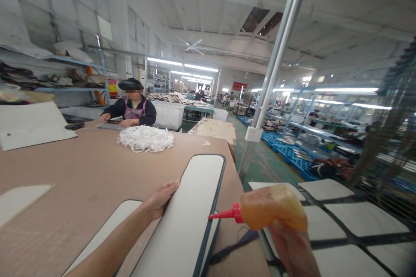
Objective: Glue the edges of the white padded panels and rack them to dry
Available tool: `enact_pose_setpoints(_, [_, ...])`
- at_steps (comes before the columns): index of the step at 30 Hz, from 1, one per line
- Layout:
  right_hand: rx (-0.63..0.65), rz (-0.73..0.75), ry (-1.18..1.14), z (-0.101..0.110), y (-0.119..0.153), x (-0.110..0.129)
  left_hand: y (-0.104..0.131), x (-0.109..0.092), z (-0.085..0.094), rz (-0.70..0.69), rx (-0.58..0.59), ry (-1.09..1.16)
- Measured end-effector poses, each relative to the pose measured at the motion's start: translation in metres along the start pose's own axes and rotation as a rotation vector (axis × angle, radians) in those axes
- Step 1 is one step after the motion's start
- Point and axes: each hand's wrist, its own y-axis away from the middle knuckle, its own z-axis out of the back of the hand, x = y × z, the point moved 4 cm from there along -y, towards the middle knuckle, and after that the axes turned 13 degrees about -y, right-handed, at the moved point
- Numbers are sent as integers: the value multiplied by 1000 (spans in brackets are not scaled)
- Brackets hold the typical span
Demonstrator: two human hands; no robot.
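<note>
A long white panel with a dark edge and rounded corners (191, 199) slants up from the bottom of the view. My left hand (161, 198) grips its left edge, fingers closed on it. In my right hand (289, 240) is a bottle of amber liquid (273, 207), held on its side. The bottle's red nozzle (227, 214) points left, and its tip is at the panel's dark right edge. Beneath the held panel, part of another dark-edged panel (107, 233) shows on the brown table (81, 173).
White strips (145, 138) lie piled on the table's far side, where a person (134, 106) sits. Another pale panel (19, 199) is at the left. White pieces (367, 216) lie at the right, beyond the table edge. A metal post (276, 60) stands behind.
</note>
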Motion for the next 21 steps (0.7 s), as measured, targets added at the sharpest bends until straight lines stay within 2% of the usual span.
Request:
enact_pose_setpoints(11, [63, -44, 65, 2, 10, -4, -16, -12, 4, 25, -37, 10])
enact_pose_setpoints(15, [140, -58, 78, 5, 12, -5, -21, -15, 6, 15, -49, 14])
enact_pose_setpoints(21, [187, -70, 55, 12, 13, -5, -21, -21, 6, 37, -61, 7])
